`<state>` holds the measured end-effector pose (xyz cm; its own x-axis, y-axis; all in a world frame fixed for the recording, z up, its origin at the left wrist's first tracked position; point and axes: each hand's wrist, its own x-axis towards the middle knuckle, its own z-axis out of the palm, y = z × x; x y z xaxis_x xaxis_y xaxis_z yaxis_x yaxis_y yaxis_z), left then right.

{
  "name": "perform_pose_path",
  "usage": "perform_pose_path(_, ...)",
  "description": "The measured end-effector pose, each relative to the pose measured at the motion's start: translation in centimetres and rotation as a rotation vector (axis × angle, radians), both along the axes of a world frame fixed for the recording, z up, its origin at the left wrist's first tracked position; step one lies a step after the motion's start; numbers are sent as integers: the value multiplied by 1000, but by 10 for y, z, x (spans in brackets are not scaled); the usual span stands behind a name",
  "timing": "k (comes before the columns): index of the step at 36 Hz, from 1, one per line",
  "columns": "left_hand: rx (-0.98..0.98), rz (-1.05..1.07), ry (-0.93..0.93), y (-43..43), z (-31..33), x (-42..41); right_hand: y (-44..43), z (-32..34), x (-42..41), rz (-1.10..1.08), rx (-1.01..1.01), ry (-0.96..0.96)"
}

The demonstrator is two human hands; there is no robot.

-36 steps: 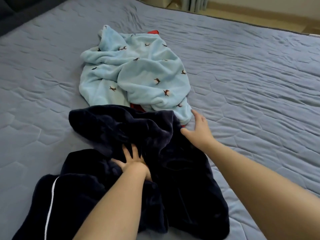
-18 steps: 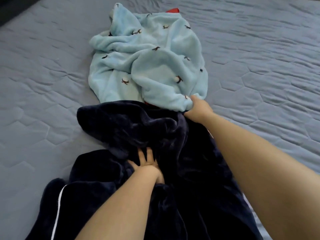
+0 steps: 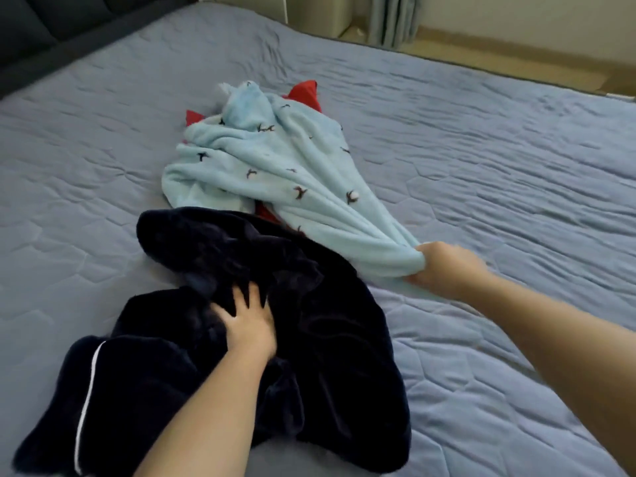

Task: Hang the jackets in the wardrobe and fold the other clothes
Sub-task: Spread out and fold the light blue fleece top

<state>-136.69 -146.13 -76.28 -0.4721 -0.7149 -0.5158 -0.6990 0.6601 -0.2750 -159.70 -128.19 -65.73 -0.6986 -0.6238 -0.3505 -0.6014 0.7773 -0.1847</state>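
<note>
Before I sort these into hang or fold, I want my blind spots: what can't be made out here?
Head view, red garment: mostly buried under the light blue fleece; type unclear.
Head view, dark garment: crumpled, partly under the left hand; jacket or not, unclear.
Head view, right hand: motion-blurred, fingers sunk in the fleece.

- Your right hand [image 3: 444, 268] is motion-blurred, and its fingers are lost in the bunched end of the light blue fleece [image 3: 275, 173].
- The red garment [image 3: 304, 94] lies mostly under that fleece; you see only corners.
- The fleece's dark prints are too small to make out.
- The fingertips of your left hand [image 3: 249, 321] sink into the dark navy garment [image 3: 327, 339], whose near end the bottom edge cuts off.
</note>
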Motion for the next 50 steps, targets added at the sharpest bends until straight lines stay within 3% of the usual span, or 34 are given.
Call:
perform_pose_path(2, -114, -10, 78, 28, 18, 11, 49, 15, 7, -20, 99, 8)
perform_pose_path(5, -166, -18, 51, 66, 44, 19, 115, 44, 22, -57, 186, 19)
perform_pose_path(11, -55, 0, 114, 134, 117, 28, 196, 125, 60, -113, 188, -68)
perform_pose_path(16, 139, -193, 435, 218, 212, 3, 222, 211, 98, -95, -129, -173)
perform_pose_path(22, 326, -98, 939, 296, 362, -36, 266, 357, 143, -186, -736, -421)
perform_pose_path(24, 326, -111, 1071, 311, 411, -35, 293, 415, 150, -178, -870, -430)
perform_pose_path(28, 281, -97, 1148, 348, 504, -28, 343, 527, 166, -163, -1022, -430)
perform_pose_path(32, 437, -63, 1355, 396, 597, -23, 388, 624, 176, -119, -1206, -351)
perform_pose_path(36, 629, -160, 1619, 439, 696, -16, 434, 705, 172, -148, -1417, -351)
perform_pose_path(38, 687, -232, 1699, 455, 749, -14, 460, 736, 172, -141, -1431, -318)
perform_pose_path(41, 774, -324, 1817, 475, 825, -7, 497, 756, 183, -203, -1235, -126)
perform_pose_path(45, 908, -494, 1908, 502, 903, 7, 533, 746, 209, -250, -1026, -268)
perform_pose_path(50, 842, -488, 1853, 508, 937, 28, 545, 771, 241, -389, -1351, -188)
